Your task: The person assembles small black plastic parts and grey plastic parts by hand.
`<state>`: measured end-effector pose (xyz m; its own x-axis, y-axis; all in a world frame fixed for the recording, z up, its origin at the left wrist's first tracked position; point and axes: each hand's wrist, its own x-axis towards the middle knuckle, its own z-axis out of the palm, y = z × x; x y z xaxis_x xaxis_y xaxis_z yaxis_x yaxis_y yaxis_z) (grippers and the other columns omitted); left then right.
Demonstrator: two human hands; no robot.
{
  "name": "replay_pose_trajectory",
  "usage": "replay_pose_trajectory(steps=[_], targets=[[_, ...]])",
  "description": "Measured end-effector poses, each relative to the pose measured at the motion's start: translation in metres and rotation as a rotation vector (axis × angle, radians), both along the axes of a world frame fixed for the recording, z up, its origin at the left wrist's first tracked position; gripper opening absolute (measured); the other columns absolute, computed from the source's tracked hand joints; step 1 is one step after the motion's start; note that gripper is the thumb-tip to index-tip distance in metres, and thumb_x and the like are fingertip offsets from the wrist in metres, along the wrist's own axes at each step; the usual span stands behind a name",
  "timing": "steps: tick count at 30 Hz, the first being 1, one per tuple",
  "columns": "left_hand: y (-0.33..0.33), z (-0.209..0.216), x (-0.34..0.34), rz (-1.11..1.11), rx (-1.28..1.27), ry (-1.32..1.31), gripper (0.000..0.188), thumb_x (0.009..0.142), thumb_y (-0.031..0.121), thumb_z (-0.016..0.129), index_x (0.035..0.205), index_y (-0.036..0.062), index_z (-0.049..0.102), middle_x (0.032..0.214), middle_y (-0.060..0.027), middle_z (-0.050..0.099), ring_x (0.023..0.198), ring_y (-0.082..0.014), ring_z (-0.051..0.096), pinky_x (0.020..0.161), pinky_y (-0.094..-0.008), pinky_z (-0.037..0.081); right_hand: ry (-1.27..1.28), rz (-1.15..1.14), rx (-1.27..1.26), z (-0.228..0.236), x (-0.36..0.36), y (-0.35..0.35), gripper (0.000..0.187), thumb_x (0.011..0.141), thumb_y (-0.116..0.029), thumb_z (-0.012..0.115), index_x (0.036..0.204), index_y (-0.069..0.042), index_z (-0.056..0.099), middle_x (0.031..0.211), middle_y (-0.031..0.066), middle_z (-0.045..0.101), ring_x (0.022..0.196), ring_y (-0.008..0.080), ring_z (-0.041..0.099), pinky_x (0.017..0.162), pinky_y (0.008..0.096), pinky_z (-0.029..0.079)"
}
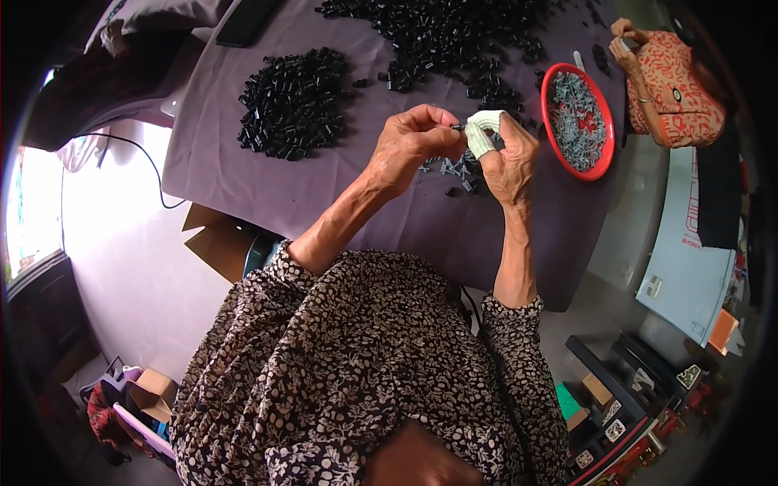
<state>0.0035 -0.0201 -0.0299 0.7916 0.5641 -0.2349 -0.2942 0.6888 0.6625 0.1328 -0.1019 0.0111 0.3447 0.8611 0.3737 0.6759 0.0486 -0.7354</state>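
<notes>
My left hand point(417, 146) is closed in a pinch on a small black plastic piece point(458, 127) above the table. Close against it, my right hand point(509, 158) wears pale knitted covers on its thumb and forefinger. Those fingers are closed at the piece's other side, and whatever lies between them is hidden. Below the hands lie several small grey screw-like pieces point(454, 168) and loose black pieces point(452, 191). To the right stands a red bowl point(600, 173) holding many similar grey pieces point(577, 121).
A heap of black pieces point(292, 105) lies left on the purple-grey cloth point(243, 174), with a larger heap point(454, 40) farther back. Across the right edge sits another person point(677, 89) in orange patterned clothing. A cardboard box point(219, 247) stands beneath the table's left side.
</notes>
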Motion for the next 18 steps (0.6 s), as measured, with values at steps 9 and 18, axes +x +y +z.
replay_pose_trajectory(steps=[9,18], targets=[[-0.002,0.0,-0.001,-0.043,0.209,0.103,0.01,0.08,0.004,0.06,0.088,-0.0008,0.057,0.079,-0.0073,0.062,0.072,-0.0137,0.061,0.07,-0.0264,0.05,-0.039,0.093,-0.068,-0.003,0.006,-0.003,0.014,0.072,-0.002,0.053,0.084,0.002,0.059,0.074,0.0117,0.061,0.064,0.0227,0.059,0.059,0.0296,0.045],[-0.005,-0.007,0.006,-0.047,0.327,0.194,0.011,0.079,0.003,0.061,0.089,-0.0012,0.059,0.079,-0.0057,0.061,0.07,-0.0111,0.058,0.068,-0.024,0.048,-0.009,-0.01,-0.081,-0.009,0.002,-0.009,0.015,0.073,-0.003,0.055,0.086,0.002,0.059,0.076,0.0122,0.062,0.066,0.0245,0.06,0.061,0.0313,0.045]])
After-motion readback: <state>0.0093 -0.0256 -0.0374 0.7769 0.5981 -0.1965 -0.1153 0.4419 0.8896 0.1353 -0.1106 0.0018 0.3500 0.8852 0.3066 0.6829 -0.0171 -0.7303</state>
